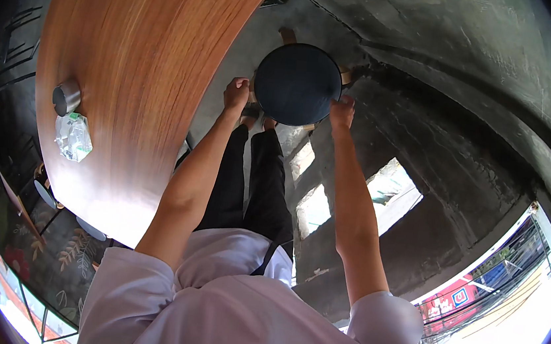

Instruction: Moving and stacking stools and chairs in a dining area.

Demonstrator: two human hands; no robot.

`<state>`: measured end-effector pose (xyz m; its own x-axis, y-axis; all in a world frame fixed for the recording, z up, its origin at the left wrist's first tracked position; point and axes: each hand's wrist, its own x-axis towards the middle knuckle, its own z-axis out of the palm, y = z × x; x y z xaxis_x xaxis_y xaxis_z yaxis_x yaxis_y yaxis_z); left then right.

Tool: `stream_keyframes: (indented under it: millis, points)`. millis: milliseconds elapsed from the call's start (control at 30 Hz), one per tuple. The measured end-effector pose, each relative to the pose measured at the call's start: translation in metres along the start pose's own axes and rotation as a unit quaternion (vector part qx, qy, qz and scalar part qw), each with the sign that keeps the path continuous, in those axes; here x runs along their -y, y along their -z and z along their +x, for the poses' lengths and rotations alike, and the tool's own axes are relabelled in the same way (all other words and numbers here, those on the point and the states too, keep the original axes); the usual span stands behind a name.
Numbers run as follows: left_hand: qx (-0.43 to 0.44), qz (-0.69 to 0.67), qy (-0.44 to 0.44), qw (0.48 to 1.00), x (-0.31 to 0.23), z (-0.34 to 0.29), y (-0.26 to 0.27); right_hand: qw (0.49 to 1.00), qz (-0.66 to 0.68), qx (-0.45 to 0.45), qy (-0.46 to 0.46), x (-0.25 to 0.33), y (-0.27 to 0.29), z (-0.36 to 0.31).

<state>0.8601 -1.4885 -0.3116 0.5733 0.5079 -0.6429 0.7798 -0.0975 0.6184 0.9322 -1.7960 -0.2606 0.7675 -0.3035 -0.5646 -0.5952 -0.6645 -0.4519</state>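
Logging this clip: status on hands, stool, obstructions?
Left hand, right hand curled at opposite sides of black stool; grip unclear. Seat faces camera. Wooden table alongside, left.

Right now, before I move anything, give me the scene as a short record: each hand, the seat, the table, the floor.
Left hand: curled at left edge of black round stool; grip partly hidden
Right hand: at its right edge; grip partly hidden
Table: brown wood-grain table, left of the stool
On table: silver metal cylinder beside clear-and-green plastic packet
Floor: grey floor with bright light patches
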Motion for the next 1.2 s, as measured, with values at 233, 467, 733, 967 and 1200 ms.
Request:
stream_keyframes:
  millis: [233, 467, 733, 967, 1200]
  points:
    - [0.056, 0.039, -0.118, 0.991, -0.026, 0.005, -0.059, 0.993, 0.07, -0.008, -0.099, -0.076, -0.009, 0.033]
    - [0.069, 0.081, -0.05, 0.993, -0.026, 0.009, -0.071, 0.898, 0.347, 0.132, -0.235, -0.066, -0.005, 0.02]
    - [0.081, 0.084, 0.049, 0.992, -0.055, -0.009, -0.032, 0.85, 0.452, 0.114, -0.246, -0.085, 0.019, -0.006]
    - [0.012, 0.003, -0.07, 0.997, -0.067, -0.173, 0.034, 0.813, 0.552, 0.016, -0.184, -0.062, 0.092, -0.148]
    - [-0.026, -0.23, -0.139, 0.963, -0.076, -0.361, 0.127, 0.862, 0.484, -0.141, -0.055, -0.007, 0.188, -0.33]
